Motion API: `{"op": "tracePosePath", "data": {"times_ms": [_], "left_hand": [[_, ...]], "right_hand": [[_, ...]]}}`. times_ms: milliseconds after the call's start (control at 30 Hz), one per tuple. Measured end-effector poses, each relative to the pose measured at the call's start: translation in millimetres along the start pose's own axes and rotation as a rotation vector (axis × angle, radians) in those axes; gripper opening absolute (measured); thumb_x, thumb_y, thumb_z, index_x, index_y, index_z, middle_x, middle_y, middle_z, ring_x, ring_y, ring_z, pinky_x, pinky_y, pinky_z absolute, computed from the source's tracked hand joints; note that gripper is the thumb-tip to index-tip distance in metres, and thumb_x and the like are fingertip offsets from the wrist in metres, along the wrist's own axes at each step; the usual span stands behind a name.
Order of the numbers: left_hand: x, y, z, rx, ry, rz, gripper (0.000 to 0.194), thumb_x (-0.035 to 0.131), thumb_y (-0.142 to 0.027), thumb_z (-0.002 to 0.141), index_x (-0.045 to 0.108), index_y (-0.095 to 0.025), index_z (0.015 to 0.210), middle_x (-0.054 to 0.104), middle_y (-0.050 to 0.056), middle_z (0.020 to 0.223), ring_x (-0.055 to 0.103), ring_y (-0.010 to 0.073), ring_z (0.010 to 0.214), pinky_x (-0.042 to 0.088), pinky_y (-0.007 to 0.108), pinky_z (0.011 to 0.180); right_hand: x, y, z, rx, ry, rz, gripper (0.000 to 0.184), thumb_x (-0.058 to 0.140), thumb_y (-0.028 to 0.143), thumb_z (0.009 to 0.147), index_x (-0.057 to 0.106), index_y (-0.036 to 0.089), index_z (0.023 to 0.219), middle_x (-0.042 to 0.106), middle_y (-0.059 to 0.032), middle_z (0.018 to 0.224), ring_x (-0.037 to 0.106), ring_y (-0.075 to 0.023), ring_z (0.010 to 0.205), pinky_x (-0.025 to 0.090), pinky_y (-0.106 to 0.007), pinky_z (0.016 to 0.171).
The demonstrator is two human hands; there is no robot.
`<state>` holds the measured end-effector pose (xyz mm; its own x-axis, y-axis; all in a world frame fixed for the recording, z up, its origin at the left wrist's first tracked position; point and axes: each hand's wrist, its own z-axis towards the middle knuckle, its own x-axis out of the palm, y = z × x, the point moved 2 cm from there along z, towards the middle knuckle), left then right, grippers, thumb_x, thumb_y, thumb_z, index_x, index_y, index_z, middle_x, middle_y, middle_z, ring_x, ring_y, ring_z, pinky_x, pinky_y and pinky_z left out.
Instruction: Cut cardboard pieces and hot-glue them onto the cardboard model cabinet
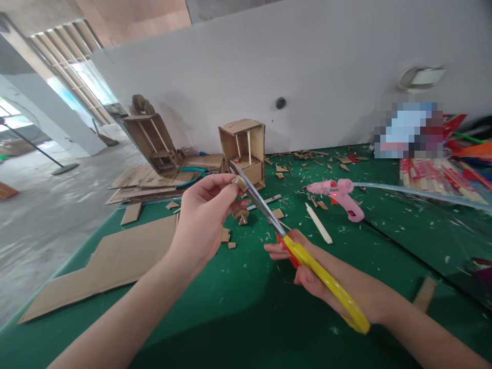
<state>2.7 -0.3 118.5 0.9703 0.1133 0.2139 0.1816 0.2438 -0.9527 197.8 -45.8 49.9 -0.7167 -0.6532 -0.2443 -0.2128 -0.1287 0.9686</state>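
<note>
My left hand point(205, 212) pinches a small piece of cardboard point(240, 183) between thumb and fingers. In my right hand point(307, 261) is a pair of scissors point(323, 277) with a yellow handle and a red part behind it. The long metal blades point up and left, right beside the cardboard piece; whether they touch it I cannot tell. Behind the hands stands an upright cardboard box frame point(258, 141) with pale sticks inside. A little round cardboard part point(241, 217) lies on the green table just past my left fingers.
A pink glue gun point(340, 195) with a black cord and a white stick point(319, 223) lie at the right. Teal-handled pliers point(192, 175) rest by stacked cardboard near a second box structure point(151, 141). A large cardboard sheet point(126, 251) lies left; scraps litter the green table point(230, 318).
</note>
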Motion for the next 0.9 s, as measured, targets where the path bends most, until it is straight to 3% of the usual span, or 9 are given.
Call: {"op": "tracePosePath", "data": {"times_ms": [300,433,600,767,900], "left_hand": [[0.5,1,0,0.019,0.012,0.011,0.005,0.068,-0.016,0.073,0.068,-0.014,0.077,0.068,0.003,0.08,0.064,0.0136,0.072,0.056,0.03,0.07],[0.1,1,0,0.03,0.011,0.019,0.004,0.068,-0.016,0.073,0.067,-0.015,0.076,0.068,0.003,0.08,0.065,0.0142,0.074,0.057,0.033,0.074],[0.1,1,-1,0.032,0.009,0.023,0.004,0.068,-0.016,0.073,0.065,-0.015,0.075,0.069,0.003,0.081,0.066,0.0145,0.073,0.057,0.034,0.075],[-0.2,1,0,0.02,-0.007,0.018,0.006,0.07,-0.017,0.071,0.064,-0.015,0.075,0.068,0.002,0.078,0.066,0.014,0.071,0.057,0.032,0.073],[0.1,1,0,0.006,-0.016,0.014,0.008,0.07,-0.017,0.07,0.063,-0.015,0.072,0.067,0.001,0.076,0.065,0.0132,0.069,0.057,0.032,0.073]], "right_hand": [[1,10,4,0.065,-0.038,0.021,0.055,0.044,0.065,0.085,0.043,0.022,0.12,0.052,-0.0143,0.126,0.055,-0.0242,0.111,0.052,-0.038,0.092],[2,0,2,0.092,-0.06,0.004,0.062,0.041,0.063,0.088,0.032,0.023,0.136,0.048,-0.0164,0.133,0.053,-0.0262,0.116,0.049,-0.042,0.095],[3,-9,2,0.117,-0.073,0.026,0.064,0.04,0.06,0.09,0.024,0.026,0.142,0.049,-0.0168,0.134,0.058,-0.0243,0.108,0.049,-0.045,0.094],[7,-4,6,0.128,-0.119,0.082,0.058,0.043,0.064,0.087,0.043,0.02,0.125,0.055,-0.016,0.122,0.062,-0.0209,0.092,0.052,-0.042,0.089],[9,-4,8,0.129,-0.159,0.145,0.054,0.044,0.065,0.085,0.049,0.022,0.117,0.06,-0.0109,0.107,0.06,-0.0162,0.074,0.055,-0.038,0.076]]}}
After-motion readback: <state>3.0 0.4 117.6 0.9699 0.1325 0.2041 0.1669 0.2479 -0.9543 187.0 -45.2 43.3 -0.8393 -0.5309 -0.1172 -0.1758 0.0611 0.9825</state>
